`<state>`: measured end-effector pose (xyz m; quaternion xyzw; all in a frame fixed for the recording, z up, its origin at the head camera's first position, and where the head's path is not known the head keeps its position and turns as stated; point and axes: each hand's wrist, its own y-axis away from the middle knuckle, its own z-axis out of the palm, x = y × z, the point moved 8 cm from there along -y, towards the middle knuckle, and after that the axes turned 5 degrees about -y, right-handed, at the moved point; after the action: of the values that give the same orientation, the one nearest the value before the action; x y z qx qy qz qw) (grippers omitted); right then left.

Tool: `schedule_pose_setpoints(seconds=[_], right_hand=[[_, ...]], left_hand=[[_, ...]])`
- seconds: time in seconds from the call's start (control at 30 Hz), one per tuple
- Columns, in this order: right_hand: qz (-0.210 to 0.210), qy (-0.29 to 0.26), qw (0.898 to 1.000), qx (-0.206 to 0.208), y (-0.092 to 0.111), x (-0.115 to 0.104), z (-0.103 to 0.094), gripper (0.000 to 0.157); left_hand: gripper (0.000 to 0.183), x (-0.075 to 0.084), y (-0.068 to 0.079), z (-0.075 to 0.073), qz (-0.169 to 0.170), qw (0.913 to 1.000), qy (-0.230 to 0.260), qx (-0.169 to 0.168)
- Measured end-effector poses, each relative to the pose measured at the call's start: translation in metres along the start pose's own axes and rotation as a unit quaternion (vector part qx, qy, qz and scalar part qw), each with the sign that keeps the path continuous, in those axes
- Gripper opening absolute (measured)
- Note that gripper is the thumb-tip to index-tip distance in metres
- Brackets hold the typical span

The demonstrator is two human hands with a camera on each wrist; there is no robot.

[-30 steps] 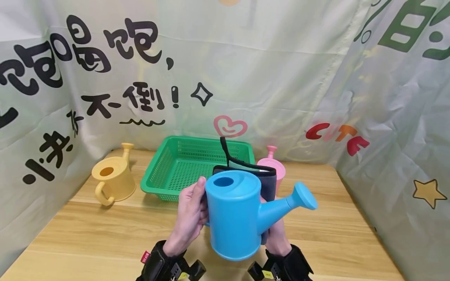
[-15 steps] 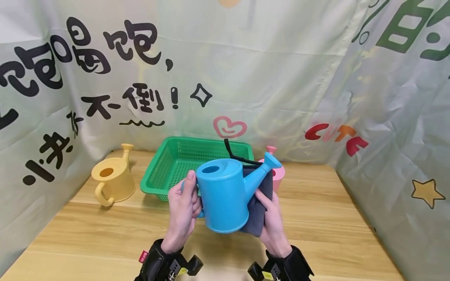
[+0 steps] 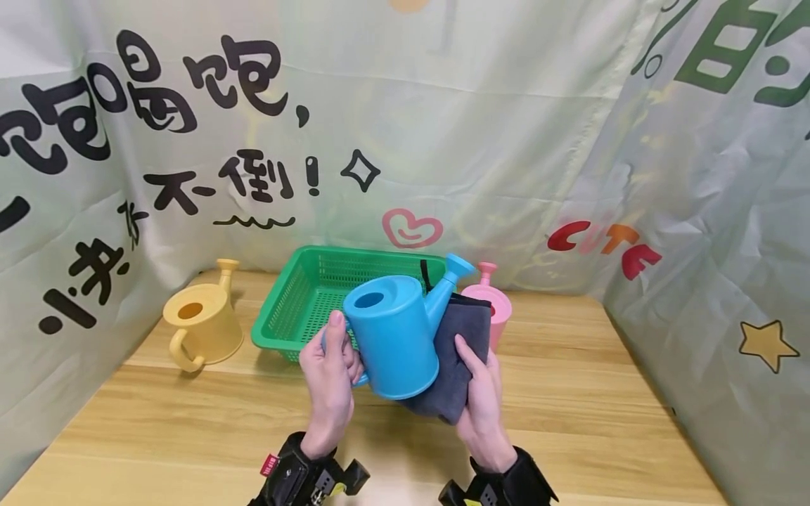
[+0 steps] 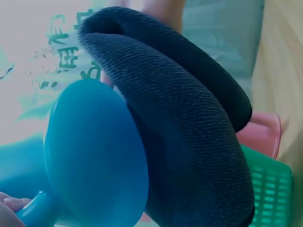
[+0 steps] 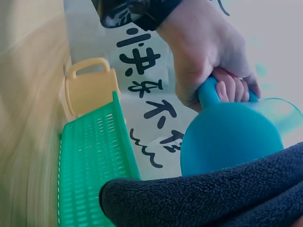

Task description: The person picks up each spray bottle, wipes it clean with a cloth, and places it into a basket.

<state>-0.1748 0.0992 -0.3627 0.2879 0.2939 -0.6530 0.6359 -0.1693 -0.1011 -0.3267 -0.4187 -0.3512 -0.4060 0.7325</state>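
Observation:
A blue watering can [image 3: 395, 337] hangs above the table, tilted, its spout pointing up and to the right. My left hand [image 3: 329, 372] grips its handle, fingers curled round it as the right wrist view shows. My right hand [image 3: 484, 400] holds a folded dark grey cloth [image 3: 465, 330] with black edging and a strap, thumb on its near face. The cloth [image 4: 175, 118] lies against or just beside the can's right side behind the spout; the exact contact is hidden. In the left wrist view the can's round base [image 4: 97, 156] faces the camera.
A green perforated basket [image 3: 272, 330] stands behind the can. To its left is a yellow watering can [image 3: 211, 330]; to its right a pink one [image 3: 496, 309], partly hidden by the cloth. Printed fabric walls [image 3: 506, 140] enclose the wooden table [image 3: 601, 407] at the back and sides.
The blue can has moved up, left and away from me, and its spout has swung from sideways to upward. The right hand and cloth, earlier mostly behind the can, now show at its right.

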Motion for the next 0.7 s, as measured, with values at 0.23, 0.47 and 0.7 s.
schedule_pose_setpoints(seconds=[0.23,0.47,0.7], right_hand=[[-0.046,0.032,0.998,0.036,0.005,-0.003,0.000,0.040],[-0.105,0.089,0.989,0.059,0.009,-0.009,0.001,0.040],[-0.208,0.156,0.964,0.060,0.016,-0.019,0.005,0.036]], left_hand=[[0.047,0.008,0.005,0.010,0.063,0.9947,-0.070,-0.040],[0.041,-0.002,0.012,0.030,0.023,0.9707,-0.189,-0.146],[0.043,-0.003,0.016,0.037,0.033,0.9588,-0.204,-0.195]])
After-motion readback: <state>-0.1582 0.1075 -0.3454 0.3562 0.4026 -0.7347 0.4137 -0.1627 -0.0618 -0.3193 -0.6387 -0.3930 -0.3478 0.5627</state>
